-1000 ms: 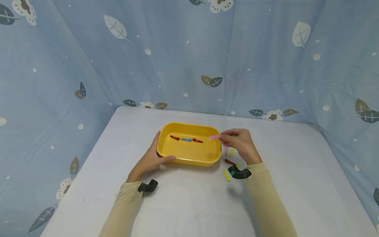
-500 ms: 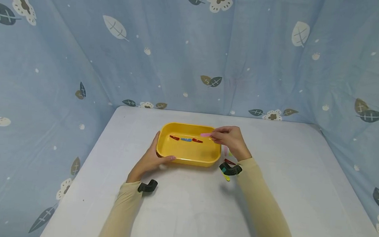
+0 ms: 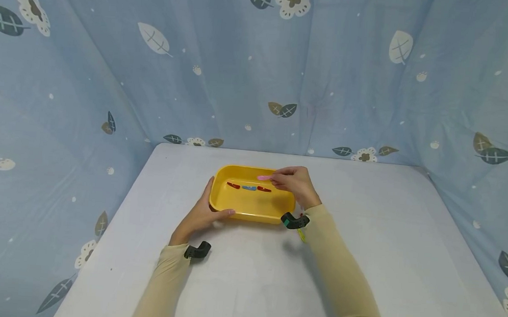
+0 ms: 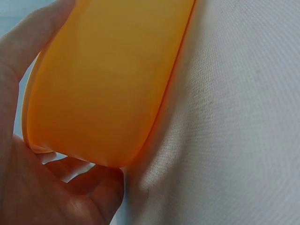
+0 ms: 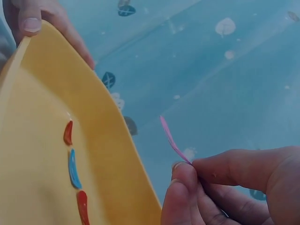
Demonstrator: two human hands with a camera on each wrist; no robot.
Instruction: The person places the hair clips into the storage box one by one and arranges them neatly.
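A yellow plastic tray [image 3: 250,205] stands on the table, tilted a little in the left wrist view. My left hand [image 3: 200,214] grips its left end, the thumb over the front rim and the fingers along the side. Inside, a red hair clip [image 3: 233,185], a blue hair clip [image 3: 249,188] and another red hair clip [image 5: 83,207] lie in a row. Above the tray's far part, my right hand [image 3: 295,183] pinches a pink snap hair clip [image 5: 170,137] between thumb and fingertips, its free end pointing left in the head view.
Right of the tray, a yellow-green hair clip [image 3: 301,235] lies on the white table [image 3: 236,280], partly covered by the right wrist's black camera [image 3: 295,221]. The right forearm hides most of that spot. A blue patterned curtain [image 3: 224,78] hangs behind the table.
My right hand has moved left over the tray with the pink hair clip, its arm now covering most loose clips on the right. My left hand and the tray stay put.
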